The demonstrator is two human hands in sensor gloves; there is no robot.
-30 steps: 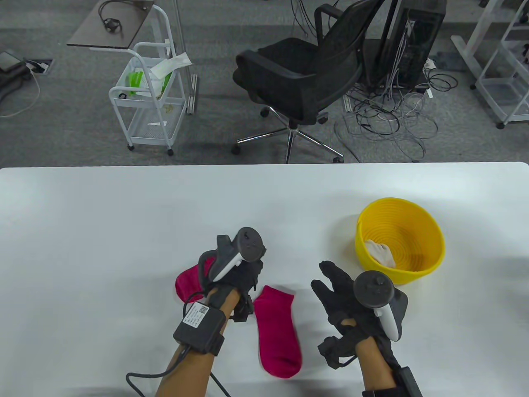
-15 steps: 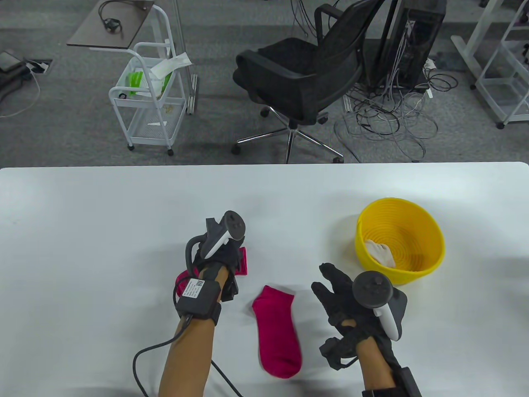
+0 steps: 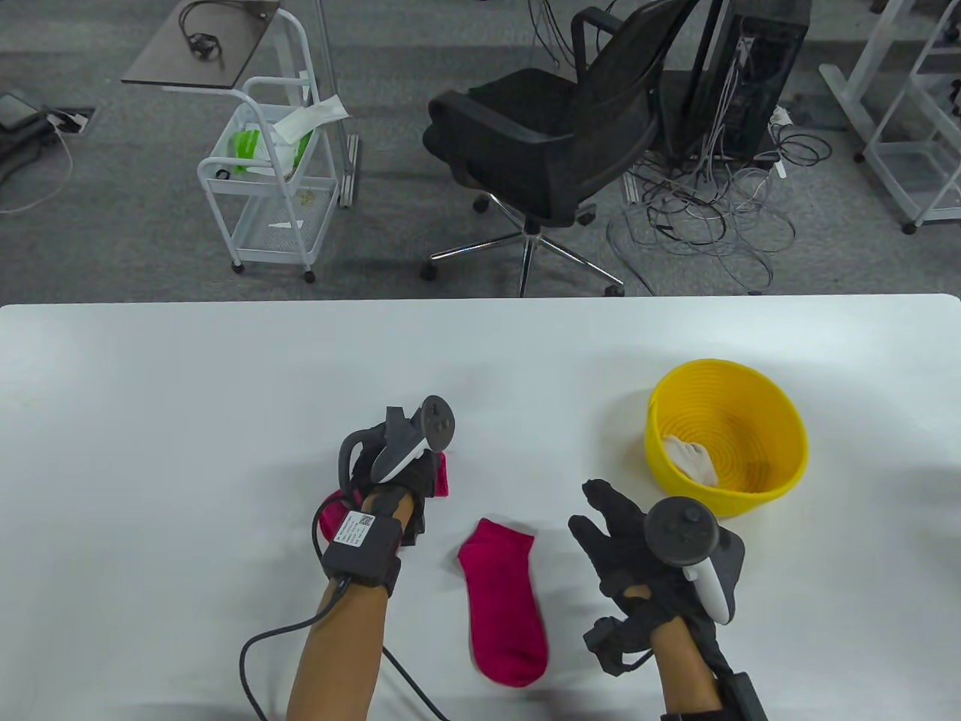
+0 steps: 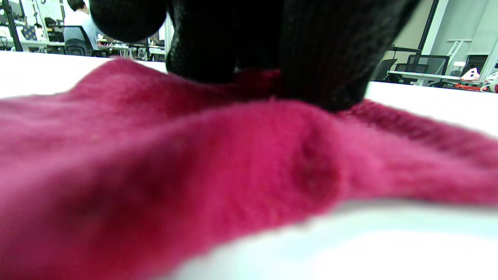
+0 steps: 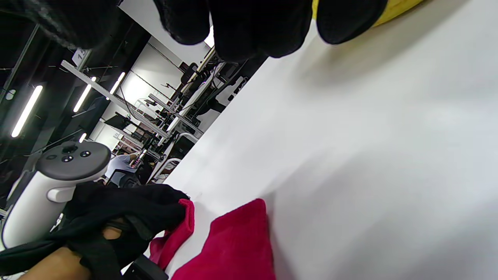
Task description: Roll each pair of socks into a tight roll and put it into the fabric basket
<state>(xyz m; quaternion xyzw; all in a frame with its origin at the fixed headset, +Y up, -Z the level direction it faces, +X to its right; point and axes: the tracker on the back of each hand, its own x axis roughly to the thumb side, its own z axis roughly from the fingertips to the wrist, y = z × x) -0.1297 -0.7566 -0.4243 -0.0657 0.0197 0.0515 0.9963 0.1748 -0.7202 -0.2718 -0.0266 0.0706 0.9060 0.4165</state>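
One magenta sock point(image 3: 504, 601) lies flat on the white table point(image 3: 188, 413), between my hands. My left hand point(image 3: 422, 475) pinches the cuff end of the other magenta sock point(image 3: 443, 475) and holds it up; that sock's toe point(image 3: 329, 518) trails beside my wrist. In the left wrist view the gloved fingers point(image 4: 323, 58) press into this magenta sock point(image 4: 194, 167). My right hand point(image 3: 594, 515) hovers open to the right of the flat sock, holding nothing. The yellow basket point(image 3: 781, 451) stands at the right with a white sock roll point(image 3: 692, 460) inside.
The table's far edge point(image 3: 480, 299) runs across the middle of the view, with an office chair point(image 3: 548, 143) and a white cart point(image 3: 266, 188) on the floor beyond. A cable point(image 3: 255, 661) trails from my left wrist over the table's near edge.
My left hand has taken hold of the sock's cuff, lifted it and drawn it left and away from me, turning the wrist. The right hand and the flat sock have stayed put.
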